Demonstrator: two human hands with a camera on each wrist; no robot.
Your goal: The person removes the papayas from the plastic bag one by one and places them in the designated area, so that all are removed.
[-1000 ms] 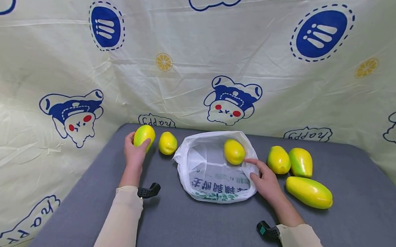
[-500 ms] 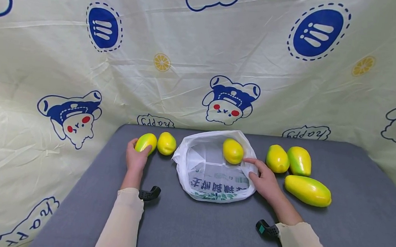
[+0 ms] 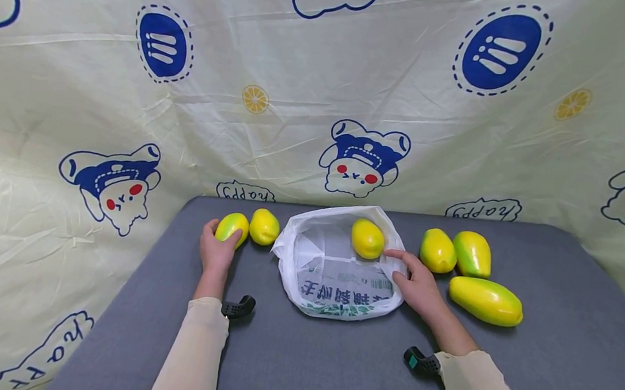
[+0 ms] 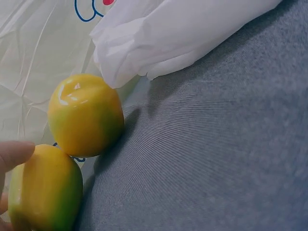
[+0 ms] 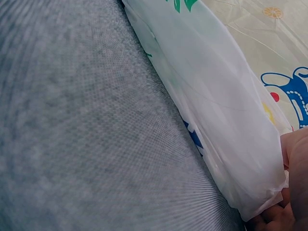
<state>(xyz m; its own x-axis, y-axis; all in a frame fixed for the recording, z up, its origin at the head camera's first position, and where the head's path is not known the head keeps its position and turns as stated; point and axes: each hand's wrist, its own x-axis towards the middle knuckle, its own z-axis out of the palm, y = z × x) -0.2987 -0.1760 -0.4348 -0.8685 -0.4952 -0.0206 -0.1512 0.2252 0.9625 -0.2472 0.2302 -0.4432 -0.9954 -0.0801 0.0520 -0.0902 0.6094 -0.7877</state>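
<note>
My left hand grips a yellow-green papaya at the far left of the table, thumb on its near right side and fingers around its left. In the left wrist view this papaya touches a second papaya beside it. A white plastic bag lies with its mouth spread toward me, one papaya inside. My right hand holds the bag's right rim, index finger reaching inside. In the right wrist view, the bag's edge passes between the thumb and the fingers, which are partly hidden.
To the right of the bag stand two more papayas, one beside the other. A longer papaya lies in front of them. A printed cloth hangs behind the grey table.
My left hand has lowered its papaya onto the table and set it close against the neighbouring one. The right hand and the bag stay where they were.
</note>
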